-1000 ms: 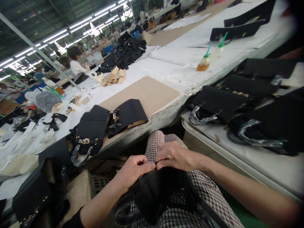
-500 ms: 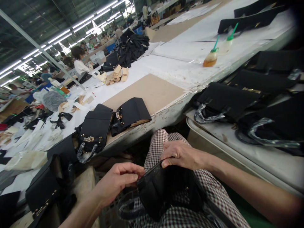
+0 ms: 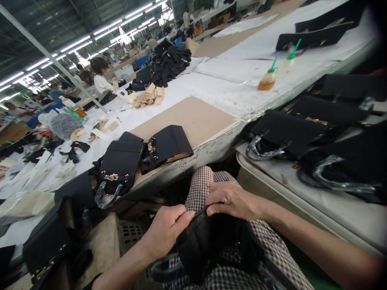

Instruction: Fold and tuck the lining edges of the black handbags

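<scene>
A black bag (image 3: 196,245) lies open on my lap, over brown-and-white checked cloth (image 3: 198,187). At the left end of its top edge, my left hand (image 3: 169,225) pinches the rim between thumb and curled fingers. My right hand (image 3: 228,200) grips the same rim a little further right, thumb on the near side. A wrapped handle hangs at the bag's lower left. The inside of the bag is dark, and its lower part is hard to make out.
Two black bags (image 3: 121,161) (image 3: 171,145) sit at the edge of the white table (image 3: 220,86). More black bags (image 3: 296,129) fill the tray at right. Bottles (image 3: 267,80) stand behind. Another bag (image 3: 48,237) is at lower left. A person (image 3: 101,80) works across the table.
My left hand has moved right and closed its thumb and fingers on the bag's rim. My right hand keeps its grip in nearly the same place.
</scene>
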Demonstrator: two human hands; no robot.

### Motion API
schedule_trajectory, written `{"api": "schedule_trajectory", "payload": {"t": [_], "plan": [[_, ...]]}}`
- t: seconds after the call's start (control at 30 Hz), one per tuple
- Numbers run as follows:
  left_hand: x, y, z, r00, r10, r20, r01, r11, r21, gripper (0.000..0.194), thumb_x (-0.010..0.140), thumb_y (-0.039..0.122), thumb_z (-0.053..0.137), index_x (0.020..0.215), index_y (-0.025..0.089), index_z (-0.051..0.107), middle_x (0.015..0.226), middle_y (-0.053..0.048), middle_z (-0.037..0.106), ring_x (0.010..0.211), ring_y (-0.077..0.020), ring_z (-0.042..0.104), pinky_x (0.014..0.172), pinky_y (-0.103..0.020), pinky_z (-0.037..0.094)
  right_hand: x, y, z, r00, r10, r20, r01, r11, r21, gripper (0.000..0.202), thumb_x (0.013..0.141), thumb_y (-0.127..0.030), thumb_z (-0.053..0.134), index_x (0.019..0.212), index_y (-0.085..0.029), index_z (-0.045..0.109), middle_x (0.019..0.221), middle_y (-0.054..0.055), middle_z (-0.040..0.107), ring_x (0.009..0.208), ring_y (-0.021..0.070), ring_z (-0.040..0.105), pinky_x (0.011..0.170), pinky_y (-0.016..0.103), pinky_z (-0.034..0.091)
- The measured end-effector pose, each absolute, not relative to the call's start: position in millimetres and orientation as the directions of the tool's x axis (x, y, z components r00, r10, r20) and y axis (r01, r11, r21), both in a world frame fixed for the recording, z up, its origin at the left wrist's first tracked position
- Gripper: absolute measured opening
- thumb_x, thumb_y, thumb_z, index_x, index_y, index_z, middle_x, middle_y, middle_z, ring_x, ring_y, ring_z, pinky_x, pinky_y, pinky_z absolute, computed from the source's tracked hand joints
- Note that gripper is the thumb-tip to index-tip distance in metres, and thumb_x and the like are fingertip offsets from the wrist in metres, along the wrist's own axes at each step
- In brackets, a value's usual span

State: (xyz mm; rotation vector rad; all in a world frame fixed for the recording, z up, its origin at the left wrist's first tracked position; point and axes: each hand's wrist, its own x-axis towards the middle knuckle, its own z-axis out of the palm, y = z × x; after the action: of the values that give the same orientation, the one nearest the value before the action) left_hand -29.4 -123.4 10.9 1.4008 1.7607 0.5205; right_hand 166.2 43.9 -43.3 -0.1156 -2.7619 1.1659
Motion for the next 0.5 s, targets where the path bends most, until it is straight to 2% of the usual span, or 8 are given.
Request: {"api": "schedule_trajectory", "payload": {"t": [0.17,0.37,0.43,0.5], "plan": [[-31.5,-113.4,-1.0,-0.060,0.849,-0.526,0.423,0.499,0.757,0.053,0.092,0.060,0.053,0.065,0.017,0.038,0.060,0.006,0.029,0.057,-0.0092,0.027,0.049,-0.023,0.020,165.5,42.5,-44.0,-0.987,0.140,0.085,0.039,0.706,-0.707,0.035,0.101,-0.044,0.056,0.077,-0.020,0.066,0.072,-0.002,0.060,0.080,0.0161,0.053,0.069,0.026,0.032],[-35.4,-115.9,8.5,-0.053,0.806,-0.589,0.244,0.582,0.775,0.046,0.085,0.059,0.062,0.073,0.016,0.050,0.058,0.006,0.037,0.052,-0.0080,0.030,0.044,-0.019,0.024,163.1,45.3,-43.0,-0.988,0.123,0.099,0.017,0.704,-0.710,0.035,0.100,-0.044,0.057,0.076,-0.020,0.067,0.072,-0.001,0.062,0.080,0.0166,0.054,0.069,0.027,0.033],[-35.4,-126.7,13.8,-0.036,0.781,-0.623,0.223,0.614,0.757,0.042,0.084,0.058,0.063,0.079,0.017,0.053,0.057,0.007,0.039,0.049,-0.0082,0.032,0.043,-0.018,0.027,163.9,45.5,-38.3,-0.986,0.127,0.111,0.011,0.709,-0.705,0.031,0.099,-0.042,0.060,0.078,-0.021,0.069,0.072,-0.002,0.064,0.080,0.0163,0.055,0.070,0.027,0.033],[-32.8,-133.5,9.0,-0.035,0.767,-0.640,0.283,0.622,0.730,0.042,0.083,0.060,0.061,0.080,0.019,0.056,0.056,0.006,0.040,0.047,-0.0089,0.034,0.041,-0.019,0.029,166.3,41.9,-30.6,-0.984,0.132,0.122,0.011,0.721,-0.693,0.025,0.097,-0.041,0.063,0.081,-0.023,0.072,0.074,-0.004,0.067,0.082,0.0155,0.057,0.070,0.026,0.035]]}}
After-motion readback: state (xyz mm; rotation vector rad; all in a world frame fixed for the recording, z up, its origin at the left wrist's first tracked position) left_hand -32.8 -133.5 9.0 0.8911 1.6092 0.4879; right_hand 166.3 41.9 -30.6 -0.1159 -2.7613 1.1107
